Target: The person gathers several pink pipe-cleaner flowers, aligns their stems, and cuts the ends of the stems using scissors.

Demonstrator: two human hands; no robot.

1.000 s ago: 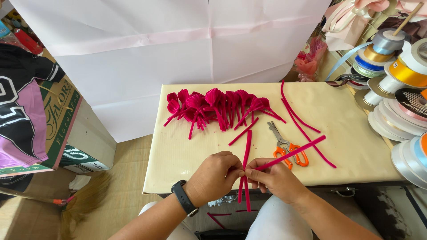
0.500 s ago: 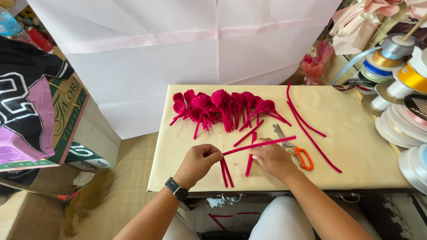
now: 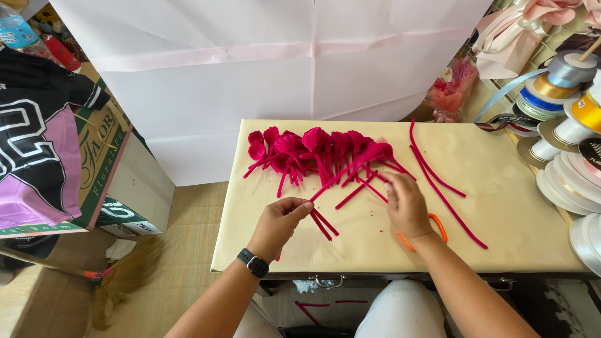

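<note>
Pinched between thumb and fingers, the left hand [image 3: 278,220] has a closed grip on one end of a magenta chenille stem [image 3: 343,174] that slants up and right across the tabletop [image 3: 501,206] toward the right hand [image 3: 407,203]. Whether the right hand's grip is closed on the stem's far end cannot be told; its fingers curl just beside the pile of finished magenta stem flowers [image 3: 316,150].

At the left a cardboard box [image 3: 109,181] stands on the floor; a black and pink jersey [image 3: 37,144] lies over it and hides what it contains. Spools of ribbon [image 3: 563,134] crowd the right edge, some cut off by the frame.

Half a second ago both hands were near the front edge of the tabletop with the stem lying almost level between them; now the right hand is farther back, by the pile, and the stem is tilted steeply.

Orange-handled scissors [image 3: 438,226] are mostly hidden under the right wrist, only the handle loops showing. Two long loose stems [image 3: 444,184] lie to the right, and short offcuts [image 3: 324,222] lie just beside the left hand.
</note>
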